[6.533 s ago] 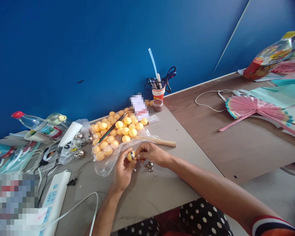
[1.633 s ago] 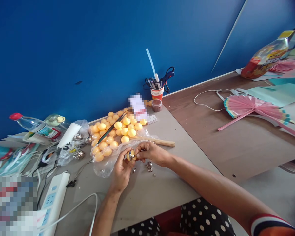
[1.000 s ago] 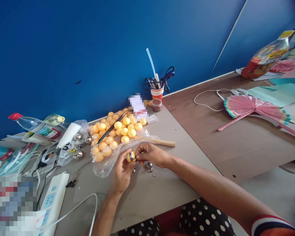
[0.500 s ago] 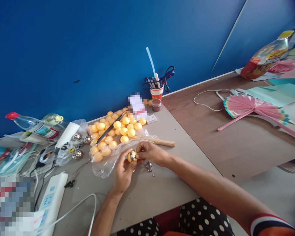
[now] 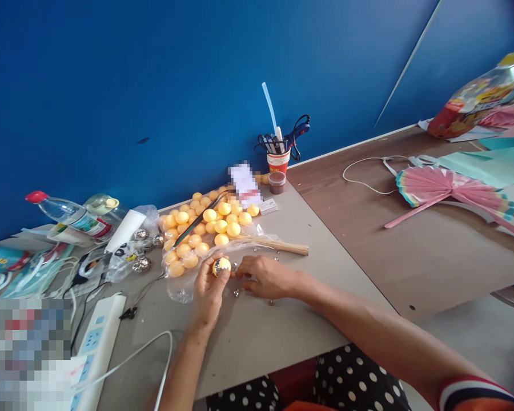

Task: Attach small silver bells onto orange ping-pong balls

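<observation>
My left hand grips an orange ball with a shiny silver piece on it, held just above the grey table. My right hand lies low on the table to the right of the ball, fingers curled over small silver pieces; what its fingertips pinch is hidden. A pile of orange balls sits on a clear plastic bag just behind both hands. A thin wooden stick lies behind my right hand.
A red paper cup with scissors and pens stands by the blue wall. A water bottle, silver bells and a white power strip lie at the left. A pink paper fan rests on the brown table at right.
My right hand has let go of the ball and dropped onto the table over the small silver pieces. My left hand has turned the ball, still holding it. The view shifted slightly.
</observation>
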### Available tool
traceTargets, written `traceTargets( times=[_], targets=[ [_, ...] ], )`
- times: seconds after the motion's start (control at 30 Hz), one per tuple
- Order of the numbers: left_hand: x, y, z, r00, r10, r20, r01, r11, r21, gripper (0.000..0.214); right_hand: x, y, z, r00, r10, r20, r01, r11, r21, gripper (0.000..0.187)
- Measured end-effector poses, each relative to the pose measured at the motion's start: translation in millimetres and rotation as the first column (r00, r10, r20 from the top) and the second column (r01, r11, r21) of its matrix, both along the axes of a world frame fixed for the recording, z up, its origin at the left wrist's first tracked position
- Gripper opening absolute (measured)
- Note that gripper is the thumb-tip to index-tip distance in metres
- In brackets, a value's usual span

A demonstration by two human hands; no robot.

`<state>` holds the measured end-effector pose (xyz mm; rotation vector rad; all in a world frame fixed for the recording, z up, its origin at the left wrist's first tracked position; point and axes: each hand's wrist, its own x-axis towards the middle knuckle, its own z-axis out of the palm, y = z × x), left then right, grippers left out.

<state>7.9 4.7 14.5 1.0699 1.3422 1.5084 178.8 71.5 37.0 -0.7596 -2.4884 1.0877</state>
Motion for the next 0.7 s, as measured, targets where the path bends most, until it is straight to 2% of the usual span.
traceTargets(
  times=[0.07,0.17,0.27,0.53,0.6,0.7],
  targets=[
    [-1.7,0.9,0.9,0.998,0.058,-0.016,-0.058,0.998,-0.002,0.035,-1.8,-4.9,-3.5,0.999,0.032,0.04,-0.038,0.991,0.132,0.023],
    [-2.9,2.0,2.9,0.992,0.108,-0.06,-0.109,0.994,-0.007,0.035,-4.8,-9.9,-8.5,0.992,0.075,0.102,-0.103,0.947,0.303,0.023],
    [-2.1,2.5,4.3,0.99,0.108,-0.09,-0.11,0.994,-0.009,0.034,-9.7,-13.4,-14.5,0.982,0.101,0.158,-0.157,0.904,0.397,0.017],
    [-0.9,2.7,2.6,0.989,0.096,-0.111,-0.099,0.995,-0.017,0.033,-15.1,-15.8,-22.0,0.981,0.103,0.165,-0.165,0.892,0.42,0.011],
    [-1.4,2.8,2.2,0.987,0.1,-0.124,-0.104,0.994,-0.019,0.033,-13.7,-13.8,-22.5,0.989,0.064,0.13,-0.111,0.912,0.394,0.011],
    [-1.8,2.3,2.2,0.991,0.095,-0.096,-0.098,0.995,-0.028,0.033,-10.0,-7.4,-21.9,0.997,-0.069,0.022,0.059,0.955,0.292,0.012]
  ],
)
